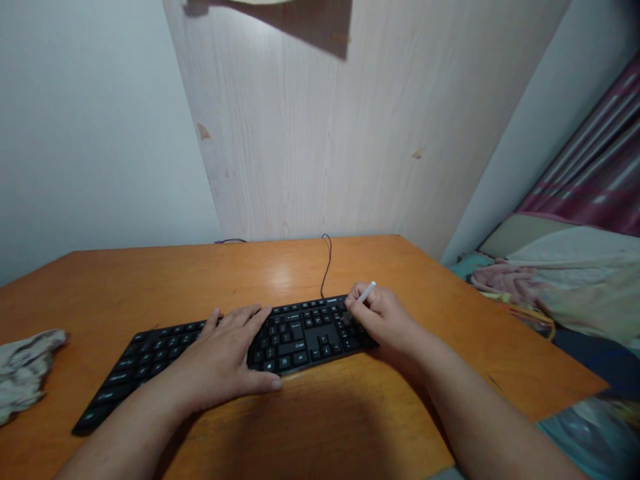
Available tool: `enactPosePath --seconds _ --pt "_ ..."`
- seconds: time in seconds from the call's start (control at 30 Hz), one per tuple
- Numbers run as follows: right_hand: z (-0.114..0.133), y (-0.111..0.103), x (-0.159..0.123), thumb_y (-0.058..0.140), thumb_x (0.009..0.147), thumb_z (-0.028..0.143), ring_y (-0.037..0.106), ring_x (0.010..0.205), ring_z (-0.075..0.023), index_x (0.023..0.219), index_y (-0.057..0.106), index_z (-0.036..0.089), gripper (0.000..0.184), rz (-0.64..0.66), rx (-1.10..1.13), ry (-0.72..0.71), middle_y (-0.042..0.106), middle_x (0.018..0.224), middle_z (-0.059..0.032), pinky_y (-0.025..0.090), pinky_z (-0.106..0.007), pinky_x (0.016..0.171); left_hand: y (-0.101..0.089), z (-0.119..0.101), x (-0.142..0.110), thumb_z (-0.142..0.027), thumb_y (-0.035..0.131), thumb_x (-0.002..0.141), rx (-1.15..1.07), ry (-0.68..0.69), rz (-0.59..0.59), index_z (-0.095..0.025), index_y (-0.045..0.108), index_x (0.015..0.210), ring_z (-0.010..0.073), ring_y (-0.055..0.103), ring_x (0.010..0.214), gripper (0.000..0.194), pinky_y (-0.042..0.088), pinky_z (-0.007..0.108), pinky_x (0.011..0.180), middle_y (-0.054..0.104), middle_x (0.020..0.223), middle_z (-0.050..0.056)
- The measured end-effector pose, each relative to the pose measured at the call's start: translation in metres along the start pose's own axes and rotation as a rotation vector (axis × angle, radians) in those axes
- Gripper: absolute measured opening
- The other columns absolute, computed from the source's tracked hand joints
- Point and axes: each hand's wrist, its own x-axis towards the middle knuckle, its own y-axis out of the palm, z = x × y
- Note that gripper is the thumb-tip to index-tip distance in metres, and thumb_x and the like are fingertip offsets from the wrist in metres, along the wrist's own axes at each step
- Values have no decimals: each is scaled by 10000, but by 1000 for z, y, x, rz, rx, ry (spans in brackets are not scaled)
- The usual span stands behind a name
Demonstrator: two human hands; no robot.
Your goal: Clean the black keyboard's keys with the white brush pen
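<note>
A black keyboard point(290, 340) lies at a slant on the wooden table, its left end nearer to me. My left hand point(225, 353) rests palm down across its middle, fingers spread toward the back edge and thumb along the front edge. At the right end, over the number keys, my right hand point(383, 317) is closed around a small brush with a white handle point(367, 291). The handle sticks up out of the fist, and its dark, blurred lower end touches or hovers just over the keys; I cannot tell which.
A crumpled pale cloth point(30, 370) lies on the table point(240, 273) at the far left. The keyboard's thin black cable point(327, 267) runs to the back edge by the wall. Past the table's right edge are heaped bedding point(560, 260) and a plastic bag point(595, 433).
</note>
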Motion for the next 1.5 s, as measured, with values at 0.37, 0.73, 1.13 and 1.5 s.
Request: enactPosePath --seconds 0.37,0.73,1.13,1.5 --pt "3 3 1 524 996 368 609 720 -173 847 646 217 245 -54 -74 -3 670 775 -13 392 -291 649 -3 -2 1 -901 614 641 -1 -20 23 -196 254 1640 427 274 1525 1275 99 665 1225 301 1665 194" --pt "3 -1 -5 520 956 277 566 628 -147 754 543 214 212 104 101 -2 584 669 18 403 -267 595 -5 -5 0 -895 613 644 6 -34 44 -193 240 1642 423 265 1529 1276 95 660 1225 283 1670 198" --pt "-2 9 -2 516 1005 410 639 617 -171 802 572 217 286 25 276 118 668 651 4 463 -283 616 -4 -3 -1 -868 643 642 -38 -12 3 -186 277 1632 446 292 1513 1257 97 679 1218 317 1655 200" --pt "-1 16 1 563 992 401 650 853 -201 922 708 219 243 -33 202 40 711 904 -47 474 -306 732 -4 -4 -1 -877 639 637 -42 -13 2 -193 277 1634 453 301 1507 1262 106 670 1221 321 1655 198"
